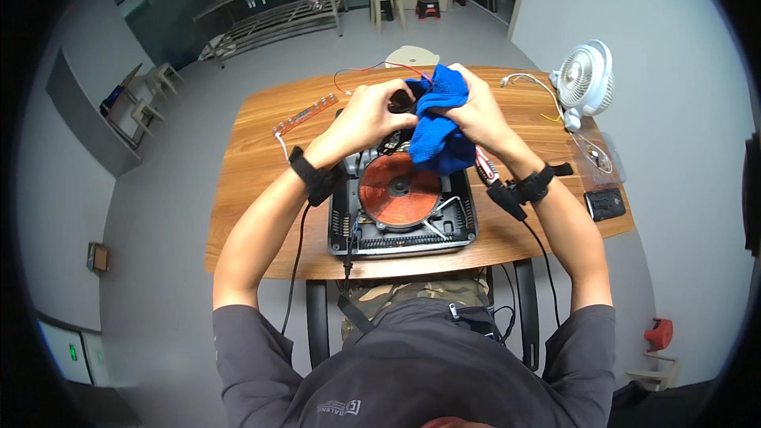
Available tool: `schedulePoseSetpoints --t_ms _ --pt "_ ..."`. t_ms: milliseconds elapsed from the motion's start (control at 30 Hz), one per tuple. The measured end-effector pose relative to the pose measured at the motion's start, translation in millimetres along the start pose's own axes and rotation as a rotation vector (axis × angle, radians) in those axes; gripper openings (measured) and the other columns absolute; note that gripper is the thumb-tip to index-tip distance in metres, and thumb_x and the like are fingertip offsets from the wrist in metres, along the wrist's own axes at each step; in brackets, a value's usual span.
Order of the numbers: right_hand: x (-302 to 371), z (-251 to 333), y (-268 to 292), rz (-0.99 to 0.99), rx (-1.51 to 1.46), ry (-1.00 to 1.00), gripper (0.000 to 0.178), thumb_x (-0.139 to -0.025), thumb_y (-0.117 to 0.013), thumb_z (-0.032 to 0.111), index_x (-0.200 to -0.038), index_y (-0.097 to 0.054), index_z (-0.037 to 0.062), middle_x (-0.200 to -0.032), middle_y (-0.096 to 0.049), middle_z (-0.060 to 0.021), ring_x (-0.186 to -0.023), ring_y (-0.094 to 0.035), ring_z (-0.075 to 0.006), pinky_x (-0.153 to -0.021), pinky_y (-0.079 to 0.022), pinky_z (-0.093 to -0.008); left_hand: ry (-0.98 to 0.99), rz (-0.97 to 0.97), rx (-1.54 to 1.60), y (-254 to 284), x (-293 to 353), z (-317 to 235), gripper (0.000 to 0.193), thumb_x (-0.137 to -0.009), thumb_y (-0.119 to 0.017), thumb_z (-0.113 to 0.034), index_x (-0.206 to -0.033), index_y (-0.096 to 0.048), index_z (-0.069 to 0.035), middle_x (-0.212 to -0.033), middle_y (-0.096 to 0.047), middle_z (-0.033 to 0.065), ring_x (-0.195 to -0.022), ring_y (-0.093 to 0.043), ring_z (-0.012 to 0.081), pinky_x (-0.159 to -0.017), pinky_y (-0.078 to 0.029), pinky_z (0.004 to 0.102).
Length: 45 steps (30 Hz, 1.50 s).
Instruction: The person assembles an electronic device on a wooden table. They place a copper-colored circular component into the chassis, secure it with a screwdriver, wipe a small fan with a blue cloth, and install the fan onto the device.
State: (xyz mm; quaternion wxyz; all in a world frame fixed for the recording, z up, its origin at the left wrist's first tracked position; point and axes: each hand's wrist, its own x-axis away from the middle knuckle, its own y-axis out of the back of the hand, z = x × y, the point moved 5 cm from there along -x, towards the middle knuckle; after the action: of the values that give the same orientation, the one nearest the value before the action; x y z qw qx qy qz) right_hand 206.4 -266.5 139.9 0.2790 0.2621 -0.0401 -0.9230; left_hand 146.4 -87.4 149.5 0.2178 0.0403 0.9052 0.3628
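Observation:
My right hand (477, 111) grips a bunched blue cloth (441, 136) above the far side of an opened induction cooker. Beside it, my left hand (371, 117) is closed around a small black part (402, 101), largely hidden by the fingers and the cloth; its exact kind does not show. Thin red and black wires (372, 68) arch behind the hands toward the cloth. Below them lies the cooker's black lower housing (337, 226), with a round copper-coloured coil (396, 202) in it. The cloth hangs over the coil's far right edge.
On the wooden table (254, 158), a strip-shaped circuit board (305, 114) lies at left. A red-and-grey handled tool (487, 168) rests beside the housing. At right are a white fan (585, 79), a clear tray (600, 160) and a black box-like item (606, 204). Cables trail from both wrist straps.

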Motion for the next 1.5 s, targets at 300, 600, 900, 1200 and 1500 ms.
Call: schedulePoseSetpoints --t_ms 300,600,900,1200,1500 --pt "9 -8 -1 -0.183 -0.115 -0.073 0.038 -0.083 -0.080 0.010 -0.117 -0.063 0.0029 -0.102 -0.070 -0.0068 -0.092 -0.067 -0.0133 -0.084 -0.055 -0.0302 0.090 -0.078 -0.014 6 -1 9 0.043 -0.084 -0.085 -0.026 -0.108 -0.066 0.005 -0.094 -0.073 0.0124 -0.088 -0.070 0.0164 -0.081 -0.057 0.0322" --pt "6 -7 14 -0.009 0.099 -0.069 0.040 -0.082 -0.083 0.016 -0.115 -0.065 0.0011 -0.104 -0.072 -0.0075 -0.095 -0.068 -0.0146 -0.087 -0.055 -0.0316 0.144 0.060 -0.103 11 0 6 0.055 -0.082 -0.088 -0.033 -0.112 -0.064 0.007 -0.099 -0.072 0.0149 -0.088 -0.069 0.0174 -0.079 -0.056 0.0325" --pt "-5 34 52 -0.043 0.137 0.046 0.051 -0.080 -0.086 0.017 -0.123 -0.061 0.0018 -0.109 -0.071 -0.0077 -0.100 -0.068 -0.0150 -0.092 -0.056 -0.0330 0.132 0.069 -0.089 10 8 23 0.048 -0.079 -0.088 -0.030 -0.105 -0.068 0.004 -0.086 -0.072 0.0192 -0.078 -0.071 0.0248 -0.072 -0.055 0.0373" --pt "-15 16 -13 0.304 0.588 0.087 0.049 -0.079 -0.084 0.042 -0.107 -0.068 0.0056 -0.097 -0.073 -0.0216 -0.095 -0.069 -0.0412 -0.082 -0.054 -0.0468 -0.134 0.050 -0.173 6 -8 -7 0.035 -0.081 -0.082 -0.015 -0.107 -0.065 0.003 -0.095 -0.071 0.0252 -0.092 -0.072 0.0398 -0.079 -0.056 0.0426" --pt "-8 19 -9 0.328 0.538 0.072 0.037 -0.082 -0.081 0.035 -0.098 -0.067 0.0042 -0.088 -0.072 -0.0188 -0.086 -0.070 -0.0383 -0.077 -0.054 -0.0437 -0.009 0.102 -0.134 5 4 -6 0.033 -0.083 -0.082 -0.013 -0.106 -0.065 0.003 -0.092 -0.074 0.0206 -0.087 -0.074 0.0314 -0.078 -0.057 0.0390"
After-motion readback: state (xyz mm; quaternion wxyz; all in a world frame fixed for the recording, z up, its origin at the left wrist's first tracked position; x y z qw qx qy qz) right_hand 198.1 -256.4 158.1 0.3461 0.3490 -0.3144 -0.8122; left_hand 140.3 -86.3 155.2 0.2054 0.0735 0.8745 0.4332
